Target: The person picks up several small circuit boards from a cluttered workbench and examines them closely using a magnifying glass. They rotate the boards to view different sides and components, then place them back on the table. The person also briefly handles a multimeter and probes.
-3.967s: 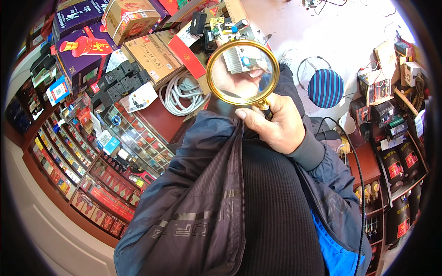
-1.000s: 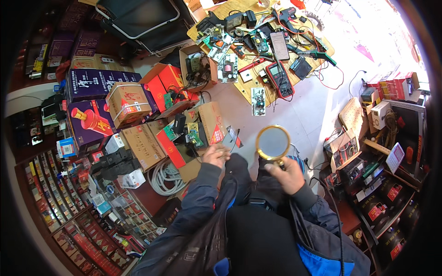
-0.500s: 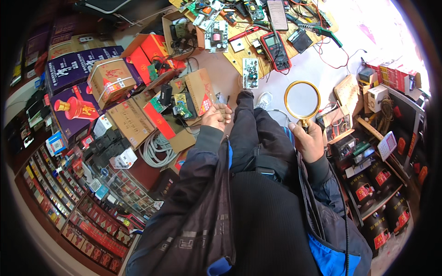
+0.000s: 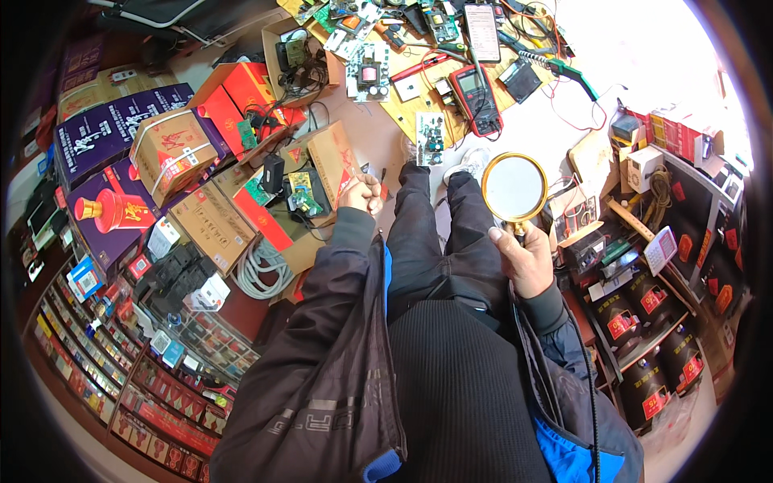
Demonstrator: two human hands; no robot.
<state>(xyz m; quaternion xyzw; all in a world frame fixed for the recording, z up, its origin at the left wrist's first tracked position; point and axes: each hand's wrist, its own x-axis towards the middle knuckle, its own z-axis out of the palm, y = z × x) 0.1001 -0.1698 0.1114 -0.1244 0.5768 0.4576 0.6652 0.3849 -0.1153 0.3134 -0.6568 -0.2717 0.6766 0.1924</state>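
Note:
My right hand (image 4: 527, 259) is closed around the short handle of a magnifying glass (image 4: 515, 188) with a round gold rim. The lens is upright in front of my right knee and looks pale. My left hand (image 4: 361, 193) is raised beside the cartons with its fingers curled in; whatever lies between them, if anything, I cannot make out. Close by on its left is an open carton (image 4: 332, 161) with a green circuit board (image 4: 303, 193) and a black adapter (image 4: 273, 173). Ahead, a white circuit board (image 4: 430, 138) rests at the table's near edge.
The wooden table (image 4: 407, 113) bears a red multimeter (image 4: 476, 101), a phone (image 4: 481, 34), a soldering iron (image 4: 573, 78) and several circuit boards. Stacked boxes (image 4: 173, 153) and a coil of grey cable (image 4: 262, 270) crowd the left. Shelves with dark jars (image 4: 624, 322) stand at the right.
My view has shifted slightly. My right hand and the magnifying glass sit a little further left and lower. My left hand has moved left and up, its fingers more tightly curled. My feet have shifted.

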